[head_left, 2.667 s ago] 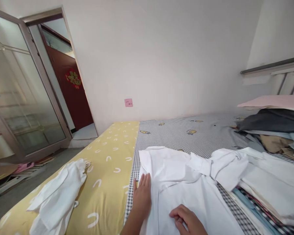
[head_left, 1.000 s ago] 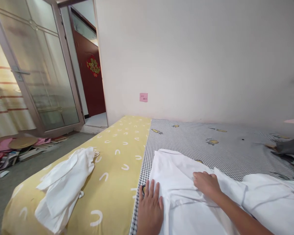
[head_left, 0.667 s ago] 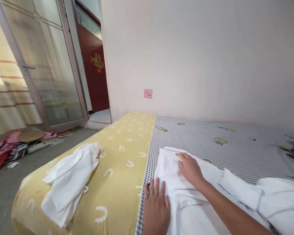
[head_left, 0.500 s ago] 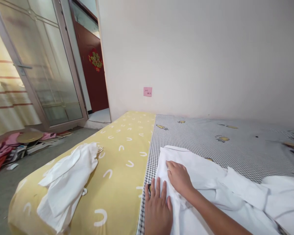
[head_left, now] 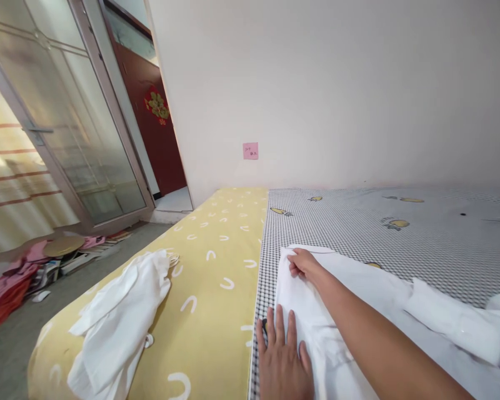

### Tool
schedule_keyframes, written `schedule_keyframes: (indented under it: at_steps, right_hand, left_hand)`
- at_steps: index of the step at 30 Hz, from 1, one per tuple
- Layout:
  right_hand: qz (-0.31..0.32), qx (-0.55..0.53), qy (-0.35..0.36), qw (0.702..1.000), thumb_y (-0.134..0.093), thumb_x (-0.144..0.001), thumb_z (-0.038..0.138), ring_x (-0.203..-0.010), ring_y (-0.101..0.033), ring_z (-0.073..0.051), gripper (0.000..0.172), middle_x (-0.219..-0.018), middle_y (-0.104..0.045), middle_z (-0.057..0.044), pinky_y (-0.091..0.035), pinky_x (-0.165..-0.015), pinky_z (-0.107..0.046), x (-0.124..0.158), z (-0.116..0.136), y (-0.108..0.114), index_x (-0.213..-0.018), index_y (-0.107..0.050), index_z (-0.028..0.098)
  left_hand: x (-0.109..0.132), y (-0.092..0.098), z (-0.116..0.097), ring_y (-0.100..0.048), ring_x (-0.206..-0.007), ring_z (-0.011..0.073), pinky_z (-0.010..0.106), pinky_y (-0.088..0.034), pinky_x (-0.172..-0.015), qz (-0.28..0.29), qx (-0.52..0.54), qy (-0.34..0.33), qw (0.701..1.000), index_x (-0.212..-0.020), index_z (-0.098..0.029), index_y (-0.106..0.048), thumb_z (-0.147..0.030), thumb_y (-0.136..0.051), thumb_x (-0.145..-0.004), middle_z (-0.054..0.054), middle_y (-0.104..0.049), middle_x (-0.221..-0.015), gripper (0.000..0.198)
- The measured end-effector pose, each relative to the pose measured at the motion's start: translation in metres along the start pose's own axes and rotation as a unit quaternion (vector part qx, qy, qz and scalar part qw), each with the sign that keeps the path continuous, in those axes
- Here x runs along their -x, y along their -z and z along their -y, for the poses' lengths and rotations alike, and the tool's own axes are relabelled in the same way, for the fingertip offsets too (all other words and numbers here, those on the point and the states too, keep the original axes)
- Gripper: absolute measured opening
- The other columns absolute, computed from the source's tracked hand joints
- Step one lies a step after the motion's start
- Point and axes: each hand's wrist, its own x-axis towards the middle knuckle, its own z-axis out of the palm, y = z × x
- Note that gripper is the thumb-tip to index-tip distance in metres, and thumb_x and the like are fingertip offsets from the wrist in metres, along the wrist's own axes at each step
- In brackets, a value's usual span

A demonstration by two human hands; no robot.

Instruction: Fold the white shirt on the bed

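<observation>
A white cloth garment (head_left: 370, 294) lies spread over the grey checked sheet (head_left: 333, 222). My left hand (head_left: 284, 355) rests flat with fingers spread, palm down, along the garment's left edge and the sheet beside it. Farther up, near the garment's top left corner, my right hand (head_left: 304, 264) has its fingers bent together, pinching the white fabric. A second white cloth item (head_left: 120, 322), crumpled and with a small cord loop at its top end, lies on the yellow sheet (head_left: 208, 333) to the left.
A pink note (head_left: 250, 151) sticks to the white wall (head_left: 316, 94). At the left are a glass door (head_left: 87, 128), a curtain (head_left: 16, 189) and, on the floor, a pile of pink and red cloth (head_left: 16, 278) with books or papers.
My right hand has moved up toward the garment's top corner, and its fingers have closed on the fabric. My left hand stays flat. The view has shifted slightly.
</observation>
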Motion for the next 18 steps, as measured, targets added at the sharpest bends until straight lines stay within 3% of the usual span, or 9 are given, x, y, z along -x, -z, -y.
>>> schedule_keyframes:
  at_steps: [3, 5, 8, 11, 13, 15, 18]
  right_hand:
    - [-0.006, -0.028, 0.049, 0.998, -0.058, -0.100, 0.031, -0.092, -0.070, -0.018, 0.036, -0.120, -0.068, -0.008, -0.060, -0.080, -0.036, -0.002, -0.001, -0.006, -0.134, -0.056, 0.019]
    - [-0.029, -0.030, 0.092, 0.995, -0.050, -0.100, 0.021, -0.096, -0.072, -0.017, 0.046, -0.134, -0.064, -0.011, -0.060, -0.080, -0.033, 0.001, -0.003, -0.004, -0.145, -0.045, 0.024]
    - [-0.098, -0.003, 0.168, 0.981, -0.044, -0.095, 0.016, -0.127, -0.061, -0.022, 0.062, -0.159, -0.043, -0.014, -0.055, -0.097, -0.040, 0.018, -0.009, 0.002, -0.155, -0.033, 0.030]
    - [-0.155, 0.048, 0.253, 0.954, -0.043, -0.089, 0.011, -0.149, -0.036, -0.027, 0.062, -0.163, -0.036, -0.012, -0.031, -0.121, -0.053, 0.046, -0.022, 0.004, -0.149, -0.045, 0.025]
    - [-0.168, 0.136, 0.324, 0.921, -0.042, -0.089, 0.010, -0.152, -0.030, -0.027, 0.060, -0.163, -0.039, -0.011, -0.017, -0.125, -0.054, 0.066, -0.035, 0.000, -0.146, -0.052, 0.023]
    - [-0.136, 0.272, 0.369, 0.878, -0.041, -0.093, 0.016, -0.153, -0.028, -0.027, 0.058, -0.163, -0.040, -0.009, -0.013, -0.126, -0.054, 0.080, -0.049, -0.008, -0.150, -0.050, 0.023]
    - [-0.029, 0.423, 0.329, 0.844, -0.037, -0.101, 0.037, -0.156, -0.019, -0.028, 0.059, -0.166, -0.035, -0.005, -0.012, -0.125, -0.057, 0.078, -0.065, -0.019, -0.158, -0.038, 0.025]
  left_hand:
    - [0.001, -0.002, 0.000, -0.053, -0.139, 0.0313, 0.059, -0.047, -0.111, -0.012, -0.008, 0.008, 1.000, -0.150, -0.035, -0.046, -0.054, -0.053, -0.095, 0.004, -0.052, -0.155, 0.058]
    - [0.002, -0.003, 0.000, -0.054, -0.138, 0.0307, 0.058, -0.046, -0.112, -0.021, -0.009, 0.010, 1.000, -0.149, -0.036, -0.047, -0.054, -0.054, -0.095, 0.003, -0.053, -0.154, 0.058]
    - [0.002, -0.003, 0.000, -0.054, -0.137, 0.0293, 0.056, -0.045, -0.112, -0.028, -0.008, 0.010, 1.000, -0.148, -0.037, -0.048, -0.055, -0.054, -0.095, 0.002, -0.054, -0.153, 0.057]
    - [0.000, 0.000, 0.000, -0.055, -0.137, 0.0279, 0.054, -0.044, -0.113, -0.037, -0.007, 0.006, 0.999, -0.146, -0.036, -0.052, -0.054, -0.054, -0.095, 0.002, -0.057, -0.151, 0.054]
    - [-0.001, 0.003, 0.001, -0.055, -0.137, 0.0275, 0.053, -0.042, -0.113, -0.043, -0.014, 0.005, 0.999, -0.144, -0.035, -0.054, -0.054, -0.054, -0.095, 0.004, -0.058, -0.150, 0.053]
    - [-0.002, 0.004, 0.001, -0.055, -0.137, 0.0280, 0.053, -0.041, -0.113, -0.052, -0.028, 0.002, 0.998, -0.144, -0.033, -0.056, -0.052, -0.053, -0.096, 0.006, -0.059, -0.149, 0.051]
    - [0.000, 0.003, 0.001, -0.055, -0.137, 0.0292, 0.054, -0.039, -0.113, -0.055, -0.045, -0.001, 0.997, -0.142, -0.031, -0.058, -0.046, -0.049, -0.098, 0.008, -0.060, -0.148, 0.048]
